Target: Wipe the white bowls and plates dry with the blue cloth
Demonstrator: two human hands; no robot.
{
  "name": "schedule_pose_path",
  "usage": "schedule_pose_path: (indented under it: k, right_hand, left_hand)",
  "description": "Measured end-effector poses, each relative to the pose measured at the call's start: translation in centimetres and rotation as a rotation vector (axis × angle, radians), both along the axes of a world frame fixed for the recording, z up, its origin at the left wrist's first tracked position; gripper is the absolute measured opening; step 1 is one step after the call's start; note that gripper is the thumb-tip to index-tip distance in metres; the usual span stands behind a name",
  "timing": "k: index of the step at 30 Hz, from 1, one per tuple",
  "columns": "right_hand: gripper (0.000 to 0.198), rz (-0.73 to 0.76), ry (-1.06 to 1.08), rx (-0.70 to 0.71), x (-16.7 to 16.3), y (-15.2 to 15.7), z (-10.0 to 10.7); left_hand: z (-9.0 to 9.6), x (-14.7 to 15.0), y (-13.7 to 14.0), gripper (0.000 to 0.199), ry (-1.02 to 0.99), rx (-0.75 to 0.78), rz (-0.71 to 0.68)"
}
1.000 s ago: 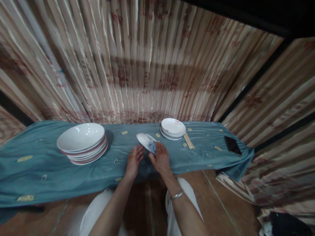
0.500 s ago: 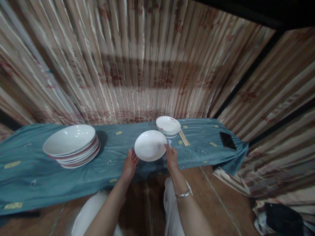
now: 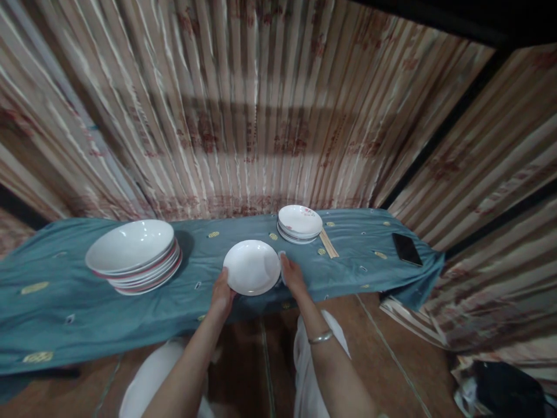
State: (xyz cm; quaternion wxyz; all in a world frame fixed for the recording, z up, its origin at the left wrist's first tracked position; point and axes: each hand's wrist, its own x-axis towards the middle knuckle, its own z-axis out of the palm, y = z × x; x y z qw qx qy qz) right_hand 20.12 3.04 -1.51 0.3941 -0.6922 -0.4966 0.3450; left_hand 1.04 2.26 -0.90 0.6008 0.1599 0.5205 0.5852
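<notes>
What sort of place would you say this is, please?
Probably a curtained-off corner of a home, judging by the patterned curtain, the cloth-covered table and the big stack of white dishes, though I cannot be certain.

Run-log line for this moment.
left hand: grips white plate; right hand: holds pale cloth by plate's right edge; phone: on tablecloth

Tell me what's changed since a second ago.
The white dish, tilted steeply then, now shows its whole inside. The left hand has taken hold of its left rim; the right hand, holding the cloth, has shifted to the dish's right edge, contact unclear. The large stack, small stack, wooden sticks and phone stayed put.
</notes>
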Motion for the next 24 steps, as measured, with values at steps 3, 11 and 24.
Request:
schedule_pose_path:
  k: [3, 11, 24]
  right_hand:
    - [0.043, 0.037, -0.185, -0.039, -0.1, 0.0, 0.1]
    - [0.033, 0.105, -0.625, -0.063, -0.9, -0.1, 0.3]
    - [0.025, 0.166, -1.04, 0.0, -3.1, 7.3, 1.5]
  left_hand:
    - [-0.2, -0.4, 0.0, 0.029, 0.003, 0.007, -0.037]
    - [-1.0, -0.7, -0.1, 0.035, -0.092, 0.087, -0.022]
    - [-1.8, -0.9, 0.1, 0.048, -0.129, 0.046, -0.039]
